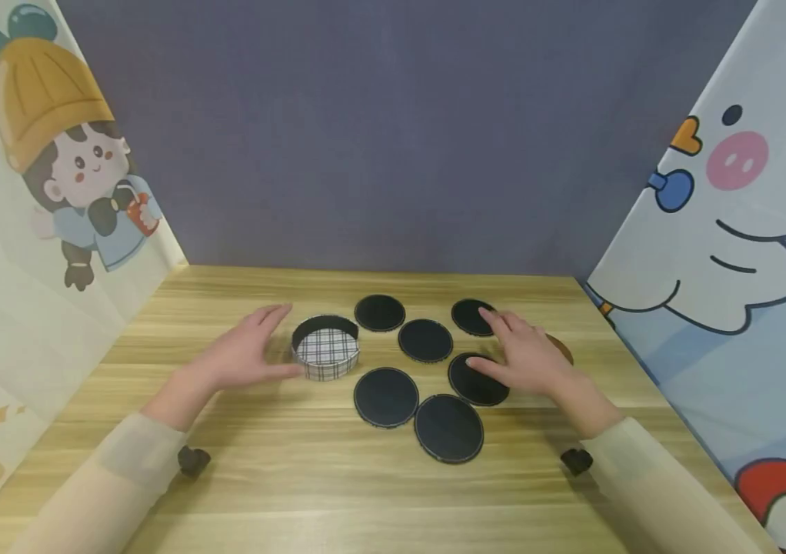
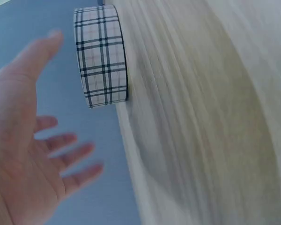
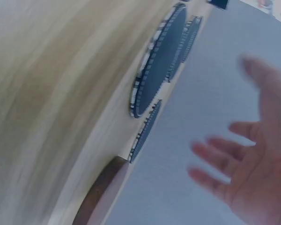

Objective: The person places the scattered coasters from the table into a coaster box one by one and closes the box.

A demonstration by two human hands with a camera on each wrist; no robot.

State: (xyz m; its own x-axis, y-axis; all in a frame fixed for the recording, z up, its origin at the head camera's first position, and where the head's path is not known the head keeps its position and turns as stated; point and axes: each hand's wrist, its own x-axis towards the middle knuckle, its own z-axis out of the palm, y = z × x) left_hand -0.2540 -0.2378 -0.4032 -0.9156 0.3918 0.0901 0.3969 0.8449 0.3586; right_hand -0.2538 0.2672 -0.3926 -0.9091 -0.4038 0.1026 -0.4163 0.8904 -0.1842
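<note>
My left hand (image 1: 246,350) is open, fingers spread, just left of a round plaid coaster holder (image 1: 327,368) with a black inner wall. In the left wrist view the plaid side of the holder stands apart from the palm. On the right, my right hand (image 1: 527,355) hovers with relaxed, spread fingers and nothing in its grasp. It overlaps a far black round coaster (image 1: 469,317) and a nearer black coaster (image 1: 472,385) in the head view. A brown round piece (image 1: 561,350) lies beyond this hand, mostly hidden by it.
More black coasters lie flat mid-table: a back one (image 1: 379,313), a central one (image 1: 425,341) and two front ones, left (image 1: 386,397) and right (image 1: 449,428). The wooden table (image 1: 324,477) meets a dark back panel (image 1: 379,138), with cartoon-printed panels on both sides.
</note>
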